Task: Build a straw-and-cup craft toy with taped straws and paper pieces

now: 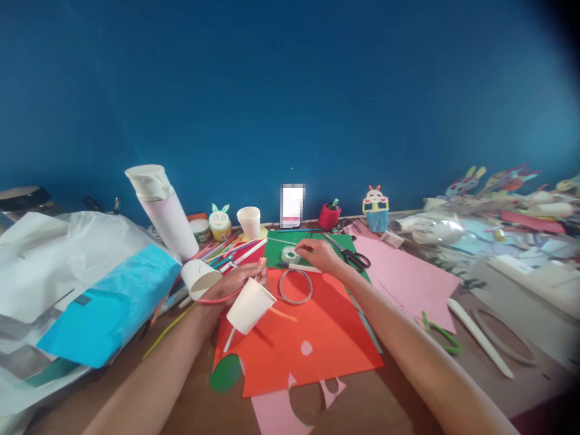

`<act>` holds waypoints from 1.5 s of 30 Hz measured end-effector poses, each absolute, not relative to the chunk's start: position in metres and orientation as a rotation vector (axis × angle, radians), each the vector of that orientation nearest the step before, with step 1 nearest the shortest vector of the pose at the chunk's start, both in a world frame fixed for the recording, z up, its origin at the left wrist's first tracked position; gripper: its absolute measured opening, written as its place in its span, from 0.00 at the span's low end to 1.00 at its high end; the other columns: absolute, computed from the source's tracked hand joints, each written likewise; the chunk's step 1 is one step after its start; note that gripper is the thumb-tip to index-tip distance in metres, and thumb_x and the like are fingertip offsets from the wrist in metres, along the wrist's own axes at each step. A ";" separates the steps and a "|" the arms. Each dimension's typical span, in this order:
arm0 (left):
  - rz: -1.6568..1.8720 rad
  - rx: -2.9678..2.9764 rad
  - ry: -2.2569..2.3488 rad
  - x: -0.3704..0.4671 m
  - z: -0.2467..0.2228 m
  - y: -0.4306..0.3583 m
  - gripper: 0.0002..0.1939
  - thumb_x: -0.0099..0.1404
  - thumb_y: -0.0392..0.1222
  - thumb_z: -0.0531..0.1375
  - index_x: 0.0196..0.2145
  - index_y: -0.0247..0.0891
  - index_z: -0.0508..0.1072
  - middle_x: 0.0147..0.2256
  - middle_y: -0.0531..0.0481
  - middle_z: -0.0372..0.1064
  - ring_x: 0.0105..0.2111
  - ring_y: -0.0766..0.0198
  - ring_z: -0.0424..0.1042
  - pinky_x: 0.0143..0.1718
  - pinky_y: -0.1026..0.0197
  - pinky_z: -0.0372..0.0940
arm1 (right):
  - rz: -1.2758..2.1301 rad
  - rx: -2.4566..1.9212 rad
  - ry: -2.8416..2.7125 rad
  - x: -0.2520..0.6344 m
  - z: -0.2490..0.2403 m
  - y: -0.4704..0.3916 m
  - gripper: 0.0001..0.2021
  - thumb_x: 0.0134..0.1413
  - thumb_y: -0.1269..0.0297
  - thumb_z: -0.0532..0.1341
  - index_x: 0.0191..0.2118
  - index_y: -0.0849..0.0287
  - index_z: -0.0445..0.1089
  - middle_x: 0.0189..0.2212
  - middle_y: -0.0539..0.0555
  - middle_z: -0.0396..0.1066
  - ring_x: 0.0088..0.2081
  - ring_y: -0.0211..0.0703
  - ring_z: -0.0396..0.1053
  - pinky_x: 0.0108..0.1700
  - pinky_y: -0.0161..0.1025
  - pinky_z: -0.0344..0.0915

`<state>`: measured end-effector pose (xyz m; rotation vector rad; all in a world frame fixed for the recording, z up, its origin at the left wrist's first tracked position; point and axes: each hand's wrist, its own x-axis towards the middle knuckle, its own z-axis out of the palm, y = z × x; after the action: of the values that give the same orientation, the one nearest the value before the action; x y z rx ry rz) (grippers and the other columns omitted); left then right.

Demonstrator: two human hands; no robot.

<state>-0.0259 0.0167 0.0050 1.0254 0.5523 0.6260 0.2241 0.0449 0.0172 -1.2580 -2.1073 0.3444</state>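
Observation:
My left hand point(247, 278) is closed around a white paper cup point(252, 307), which is tilted over the orange paper point(312, 326). A white stick point(229, 340) pokes out below the cup, and a small orange-and-white piece point(262, 261) shows at my fingertips. An orange strip point(284, 313) and a pink strip point(217, 300) stick out to the sides. My right hand point(319, 254) has its fingers pinched together beside the clear tape roll point(290, 254); whatever lies between them is too small to tell. A marker point(299, 267) and a grey ring point(295, 286) lie close by.
Scissors point(356, 258) rest on green paper right of my right hand. Pink sheets point(408, 272) lie further right. A tall white bottle point(163, 211), another paper cup point(249, 223) and a phone point(292, 205) stand at the back. Plastic bags point(81, 272) crowd the left.

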 end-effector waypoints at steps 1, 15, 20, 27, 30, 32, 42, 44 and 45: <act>0.624 1.018 0.552 -0.026 0.005 0.017 0.10 0.61 0.43 0.53 0.26 0.35 0.63 0.21 0.53 0.59 0.19 0.70 0.59 0.22 0.66 0.53 | 0.332 -1.287 -2.065 0.228 0.016 0.048 0.10 0.53 0.62 0.54 0.30 0.58 0.71 0.27 0.50 0.72 0.28 0.36 0.65 0.30 0.31 0.56; 0.663 0.946 0.515 -0.021 0.012 0.012 0.09 0.61 0.41 0.55 0.29 0.32 0.68 0.19 0.54 0.58 0.20 0.70 0.60 0.23 0.66 0.53 | 0.040 -1.228 -2.295 0.230 0.005 0.053 0.09 0.54 0.66 0.55 0.37 0.56 0.72 0.33 0.54 0.71 0.37 0.41 0.65 0.41 0.37 0.57; 0.690 0.920 0.517 -0.019 0.012 0.011 0.08 0.61 0.41 0.54 0.31 0.33 0.68 0.19 0.54 0.58 0.20 0.69 0.61 0.23 0.66 0.54 | -0.075 -1.258 -2.400 0.227 0.003 0.051 0.09 0.54 0.63 0.56 0.38 0.55 0.72 0.35 0.55 0.67 0.37 0.42 0.63 0.40 0.38 0.56; 0.720 0.950 0.517 -0.017 0.018 0.006 0.10 0.62 0.42 0.53 0.27 0.34 0.65 0.21 0.50 0.63 0.23 0.64 0.66 0.25 0.64 0.59 | -0.135 -1.183 -2.452 0.227 0.001 0.051 0.09 0.53 0.62 0.57 0.39 0.53 0.72 0.39 0.55 0.66 0.39 0.43 0.61 0.41 0.40 0.56; 0.733 0.944 0.524 -0.017 0.017 0.008 0.09 0.62 0.42 0.53 0.28 0.34 0.65 0.20 0.51 0.63 0.22 0.65 0.66 0.26 0.64 0.60 | -0.097 -1.143 -2.424 0.226 0.003 0.053 0.08 0.54 0.63 0.56 0.37 0.55 0.71 0.39 0.55 0.67 0.40 0.44 0.62 0.42 0.41 0.57; 0.747 0.942 0.532 -0.017 0.016 0.010 0.09 0.62 0.43 0.54 0.28 0.34 0.65 0.19 0.53 0.61 0.19 0.68 0.63 0.23 0.66 0.57 | -0.021 -1.082 -2.340 0.225 0.007 0.053 0.08 0.54 0.64 0.55 0.37 0.57 0.71 0.40 0.56 0.68 0.42 0.44 0.62 0.45 0.42 0.57; 0.777 0.937 0.526 -0.015 0.014 0.012 0.12 0.62 0.47 0.53 0.27 0.35 0.63 0.18 0.55 0.58 0.17 0.71 0.58 0.20 0.67 0.53 | 0.701 -1.024 -1.949 0.206 0.033 0.039 0.11 0.56 0.62 0.51 0.40 0.59 0.67 0.39 0.52 0.70 0.39 0.40 0.66 0.41 0.36 0.61; 0.780 0.942 0.531 -0.014 0.015 0.012 0.13 0.61 0.48 0.54 0.27 0.35 0.63 0.18 0.55 0.58 0.18 0.71 0.58 0.21 0.67 0.53 | 0.750 -1.032 -1.912 0.205 0.033 0.038 0.12 0.55 0.61 0.51 0.40 0.60 0.67 0.38 0.52 0.70 0.37 0.39 0.65 0.40 0.35 0.61; 0.783 0.943 0.530 -0.014 0.015 0.012 0.13 0.61 0.48 0.54 0.27 0.35 0.63 0.18 0.55 0.59 0.18 0.71 0.58 0.21 0.67 0.53 | 0.767 -1.033 -1.900 0.204 0.033 0.038 0.12 0.55 0.61 0.51 0.40 0.60 0.67 0.37 0.52 0.70 0.36 0.38 0.65 0.39 0.35 0.61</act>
<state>-0.0144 0.0125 0.0150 0.9434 0.5299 0.7828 0.2044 0.0378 0.0328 -1.0328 -1.8998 0.7674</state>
